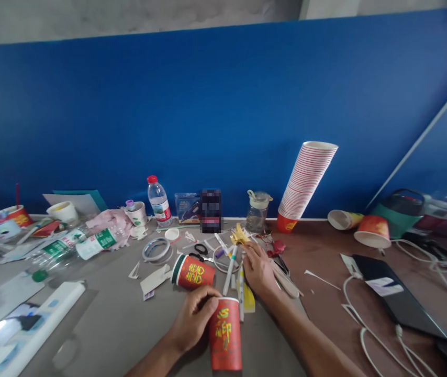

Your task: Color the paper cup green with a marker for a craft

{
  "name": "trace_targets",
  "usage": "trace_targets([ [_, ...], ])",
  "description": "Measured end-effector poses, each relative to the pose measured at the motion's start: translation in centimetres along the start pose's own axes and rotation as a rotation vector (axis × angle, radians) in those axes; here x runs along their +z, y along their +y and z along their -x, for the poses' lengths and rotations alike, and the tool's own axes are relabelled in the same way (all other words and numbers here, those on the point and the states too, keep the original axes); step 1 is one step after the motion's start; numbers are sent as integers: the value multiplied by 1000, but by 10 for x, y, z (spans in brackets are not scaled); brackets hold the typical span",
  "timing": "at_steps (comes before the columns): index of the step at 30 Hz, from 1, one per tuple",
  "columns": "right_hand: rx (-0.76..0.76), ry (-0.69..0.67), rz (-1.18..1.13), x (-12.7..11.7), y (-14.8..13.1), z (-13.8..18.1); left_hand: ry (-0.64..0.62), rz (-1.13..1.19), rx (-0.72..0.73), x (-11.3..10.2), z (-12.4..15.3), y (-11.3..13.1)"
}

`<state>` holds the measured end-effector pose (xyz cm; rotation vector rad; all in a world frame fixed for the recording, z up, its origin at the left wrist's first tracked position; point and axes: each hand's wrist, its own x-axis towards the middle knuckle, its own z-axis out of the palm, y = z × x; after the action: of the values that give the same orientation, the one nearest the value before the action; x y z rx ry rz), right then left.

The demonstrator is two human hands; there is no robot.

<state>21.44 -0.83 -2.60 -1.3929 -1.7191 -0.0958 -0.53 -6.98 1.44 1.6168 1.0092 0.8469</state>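
My left hand (198, 317) is closed on the rim of a red paper cup (225, 337) with gold lettering, which stands near the front of the table. My right hand (259, 267) reaches over a pile of small items, its fingers stretched forward beside a crumpled yellow piece (239, 235); its fingertips are partly hidden. Just behind the cup's rim lies a long white stick (230, 270) with a green band. Another red cup (197, 272) with a dark green rim lies on its side by my left hand. Black-handled scissors (201, 250) lie behind that cup.
A tall leaning stack of paper cups (308, 180) stands at the back right, next to a clear jar (257, 212). Tape rolls (156, 250) and a water bottle (159, 203) are left of centre. At right lie a black laptop-like device (400, 298) and white cables (360, 309).
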Motion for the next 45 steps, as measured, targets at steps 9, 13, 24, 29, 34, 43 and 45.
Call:
trace_targets([
  [9,47,8,117,2,1,0,-26,14,-24,0,1,2],
  [13,59,-13,127,2,-1,-1,-36,6,-30,0,1,2],
  [24,42,-3,43,-15,-16,-6,-6,51,-46,-1,1,2],
  [29,113,17,-10,-14,-15,-5,-13,44,-55,-1,2,1],
  [34,84,16,-101,-15,-17,-7,-2,25,-59,-2,1,4],
  [43,52,5,-67,-12,-13,-6,20,9,-55,-2,1,1],
  [45,68,49,-72,-12,-11,-6,23,4,-56,-2,1,2],
])
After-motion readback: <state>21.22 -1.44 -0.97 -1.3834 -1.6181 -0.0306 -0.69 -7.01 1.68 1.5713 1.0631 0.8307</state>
